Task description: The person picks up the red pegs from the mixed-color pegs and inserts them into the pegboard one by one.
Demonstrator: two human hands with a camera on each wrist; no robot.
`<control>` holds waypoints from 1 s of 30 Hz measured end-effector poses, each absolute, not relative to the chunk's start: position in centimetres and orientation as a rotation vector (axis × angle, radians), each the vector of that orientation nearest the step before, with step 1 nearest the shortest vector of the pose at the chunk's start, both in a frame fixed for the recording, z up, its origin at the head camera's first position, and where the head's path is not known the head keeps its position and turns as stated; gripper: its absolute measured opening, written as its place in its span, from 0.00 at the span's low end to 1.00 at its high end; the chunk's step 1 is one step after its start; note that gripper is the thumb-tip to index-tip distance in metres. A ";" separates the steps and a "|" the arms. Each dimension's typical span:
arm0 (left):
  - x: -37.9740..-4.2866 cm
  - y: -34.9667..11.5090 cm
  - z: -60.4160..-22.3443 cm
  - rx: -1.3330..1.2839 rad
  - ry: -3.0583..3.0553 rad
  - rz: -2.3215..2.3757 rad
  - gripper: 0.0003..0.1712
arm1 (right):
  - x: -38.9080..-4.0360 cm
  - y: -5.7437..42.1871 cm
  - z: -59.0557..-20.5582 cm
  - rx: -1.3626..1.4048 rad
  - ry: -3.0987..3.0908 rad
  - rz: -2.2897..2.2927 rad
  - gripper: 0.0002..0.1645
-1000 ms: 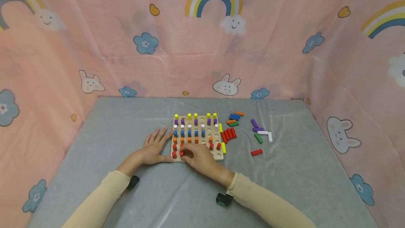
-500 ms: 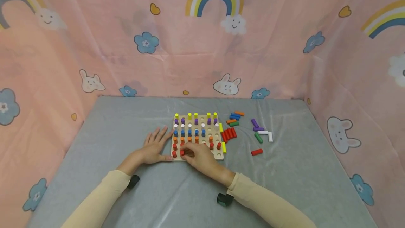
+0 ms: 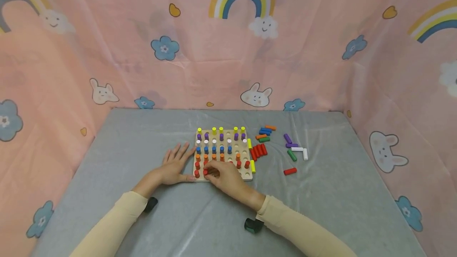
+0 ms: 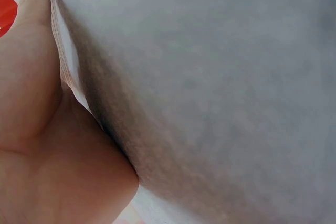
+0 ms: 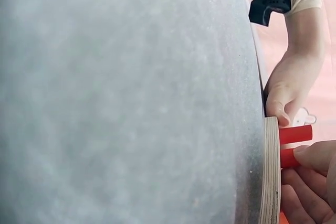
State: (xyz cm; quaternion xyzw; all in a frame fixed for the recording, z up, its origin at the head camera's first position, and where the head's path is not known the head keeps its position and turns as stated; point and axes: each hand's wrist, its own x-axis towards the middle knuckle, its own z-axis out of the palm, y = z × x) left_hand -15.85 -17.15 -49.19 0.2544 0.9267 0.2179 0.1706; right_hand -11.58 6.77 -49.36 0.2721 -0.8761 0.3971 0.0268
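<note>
A wooden pegboard [image 5: 270, 177] lies on the cloth, bearing rows of upright yellow, purple, white, blue, orange and red pegs. My right hand [image 3: 228, 177] pinches a red peg [image 5: 289, 158] between thumb and fingers; it stands in the board's front row, second from the left. Beside it, a red peg [image 3: 196, 174] fills the front left corner. My left hand [image 3: 173, 169] lies spread along the board's left side, its thumb at the front left corner. Part of the front rows is hidden behind my right hand.
Several red pegs [image 3: 258, 152] lie grouped right of the board, by two yellow pegs [image 3: 252, 166] at its edge. Farther right are loose white [image 3: 305, 154], purple and green pegs and a lone red peg [image 3: 290, 171]. Blue pegs [image 3: 265, 131] lie behind. A pink curtain surrounds the table.
Almost nothing differs. My right hand stays on the same red peg in the front row, and the left hand keeps its place by the board.
</note>
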 end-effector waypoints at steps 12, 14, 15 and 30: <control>-16.2 -17.4 -50.4 0.739 2.652 0.627 0.63 | -11.3 7.1 -48.6 0.809 -2.677 1.319 0.13; -16.0 -17.4 -50.0 0.745 2.646 0.638 0.64 | -11.3 7.4 -48.2 0.805 -2.666 1.326 0.13; -16.0 -17.3 -49.7 0.744 2.641 0.646 0.63 | -11.4 7.6 -48.0 0.803 -2.658 1.327 0.13; -16.1 -17.5 -50.0 0.730 2.634 0.631 0.64 | -12.4 11.3 -45.4 0.668 -2.647 1.418 0.15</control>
